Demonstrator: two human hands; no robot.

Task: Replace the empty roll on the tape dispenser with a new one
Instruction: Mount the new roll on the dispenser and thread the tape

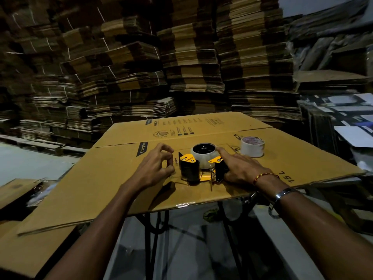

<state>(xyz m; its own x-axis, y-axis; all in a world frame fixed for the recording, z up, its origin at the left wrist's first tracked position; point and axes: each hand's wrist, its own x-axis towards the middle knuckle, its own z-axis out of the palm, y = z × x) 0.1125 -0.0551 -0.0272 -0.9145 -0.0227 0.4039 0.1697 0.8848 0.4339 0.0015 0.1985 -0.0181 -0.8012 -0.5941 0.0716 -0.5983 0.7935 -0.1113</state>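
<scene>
A yellow and black tape dispenser (193, 168) lies on its side on a flat cardboard sheet (113, 178). A whitish tape roll (203, 158) sits on its black hub. My right hand (240, 168) grips the dispenser's black handle, and its index finger reaches forward to touch the roll's rim. My left hand (157, 164) hovers just left of the dispenser's black roller, fingers loosely curled with a gap to the thumb, holding nothing I can see. A second white tape roll (252, 147) stands on the sheet to the right of the dispenser.
The cardboard sheet overhangs a table with dark metal legs (153, 229). Tall stacks of flattened cartons (181, 67) fill the background. More boxes and papers (343, 122) are piled on the right. Another cardboard piece (30, 249) lies low on the left.
</scene>
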